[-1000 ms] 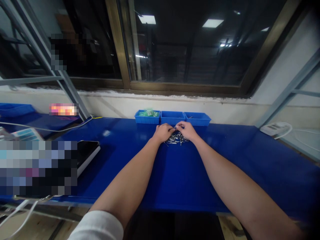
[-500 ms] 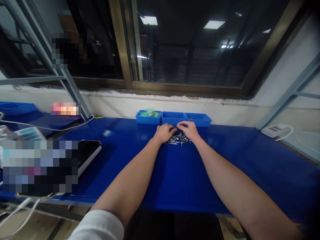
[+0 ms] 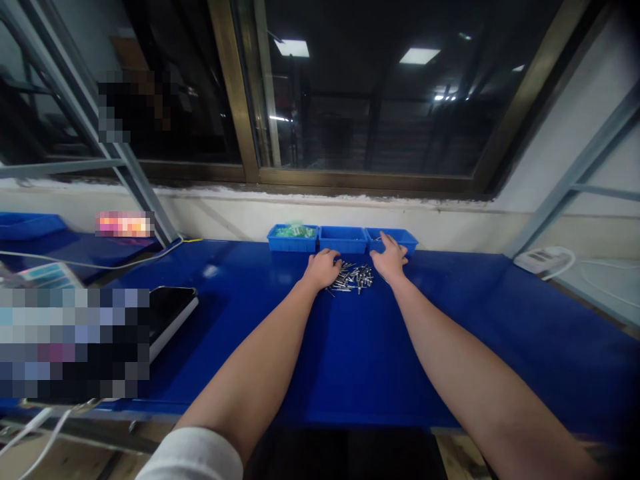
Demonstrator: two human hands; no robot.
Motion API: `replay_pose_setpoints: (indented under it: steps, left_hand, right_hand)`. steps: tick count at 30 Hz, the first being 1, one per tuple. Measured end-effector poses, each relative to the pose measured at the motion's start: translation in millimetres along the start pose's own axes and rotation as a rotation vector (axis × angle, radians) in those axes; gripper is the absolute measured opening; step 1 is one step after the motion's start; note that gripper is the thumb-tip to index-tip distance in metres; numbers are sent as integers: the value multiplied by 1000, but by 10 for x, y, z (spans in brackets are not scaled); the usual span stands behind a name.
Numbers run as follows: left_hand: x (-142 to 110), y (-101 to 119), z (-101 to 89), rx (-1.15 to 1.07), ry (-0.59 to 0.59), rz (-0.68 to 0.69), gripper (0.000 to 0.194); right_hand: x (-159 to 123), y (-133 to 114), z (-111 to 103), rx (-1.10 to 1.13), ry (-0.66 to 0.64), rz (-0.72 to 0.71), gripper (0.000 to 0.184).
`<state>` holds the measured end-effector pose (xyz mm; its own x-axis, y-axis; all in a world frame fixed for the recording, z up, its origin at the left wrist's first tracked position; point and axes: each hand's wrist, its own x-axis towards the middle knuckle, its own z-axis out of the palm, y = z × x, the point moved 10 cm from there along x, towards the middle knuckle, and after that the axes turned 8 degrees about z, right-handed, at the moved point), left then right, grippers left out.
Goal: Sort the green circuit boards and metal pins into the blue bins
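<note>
A pile of slim, shiny metal pieces point(image 3: 354, 279), which look like rivets, lies on the blue tabletop. At the pile's left edge my left hand point(image 3: 323, 268) rests with its fingers curled together; whatever they hold is too small to make out. My right hand point(image 3: 391, 260) is at the front edge of the right blue bin point(image 3: 407, 241), its fingers spread and reaching over the rim. A few small pieces show in that bin. Beside it stand the middle blue bin point(image 3: 343, 247) and the left blue bin point(image 3: 293, 246), which holds green-tinted plastic packets point(image 3: 296, 231).
Behind the bins are a low wall and a dark window point(image 3: 370, 100). A black and white device point(image 3: 173, 310), partly blurred out, lies at the left with cables. On the right, a white power strip point(image 3: 540, 260) sits by a grey metal frame point(image 3: 560, 193).
My right hand has parted from my left and moved right and forward to the right bin, its fingers spreading. My left hand has stayed beside the pile. The view has shifted slightly.
</note>
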<state>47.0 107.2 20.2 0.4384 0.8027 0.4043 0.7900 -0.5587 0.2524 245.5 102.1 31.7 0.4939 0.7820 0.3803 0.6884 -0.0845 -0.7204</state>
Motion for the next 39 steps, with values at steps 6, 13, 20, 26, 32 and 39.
replay_pose_setpoints:
  steps: [6,13,20,26,32,39]
  left_hand:
    - [7,11,23,-2,-19,10,29]
    - [8,24,38,19,-46,16,31]
    - [2,72,30,33,-59,50,30]
    - [3,75,37,39,-60,64,29]
    - [6,61,47,46,-79,38,28]
    - [-6,106,-1,16,-43,72,29]
  right_hand:
    - [-42,-134,-34,108,61,-116,34]
    - [-184,-346,264,276,-161,-219,25]
    - [-286,-417,512,-74,-289,-350,22]
    - [-375,-412,670,-227,-422,-365,25]
    - [-387,-434,680,-212,-458,-378,17]
    - [-393,-500,605,-79,-444,-416,17]
